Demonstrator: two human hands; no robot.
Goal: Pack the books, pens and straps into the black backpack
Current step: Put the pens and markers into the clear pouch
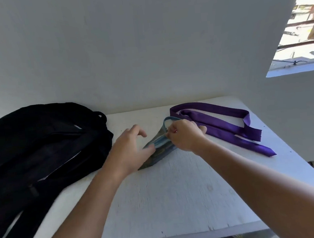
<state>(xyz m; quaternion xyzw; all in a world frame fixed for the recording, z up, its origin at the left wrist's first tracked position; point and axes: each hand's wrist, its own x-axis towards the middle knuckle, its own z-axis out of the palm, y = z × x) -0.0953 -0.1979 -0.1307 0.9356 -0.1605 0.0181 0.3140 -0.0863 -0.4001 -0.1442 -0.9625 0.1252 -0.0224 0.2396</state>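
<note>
Head view: my right hand (184, 135) pinches the light-blue edge of a small grey-blue pouch (159, 150) lying mid-table, while my left hand (131, 151) rests on its near side, thumb against it and fingers loosely spread. Left of it the black backpack (41, 144) lies on the white table (177, 201). Just beyond my right hand sits a folded purple strap (226, 124).

White table (177, 201) against plain white wall (128, 46); sunlit window (299, 32) at right.
</note>
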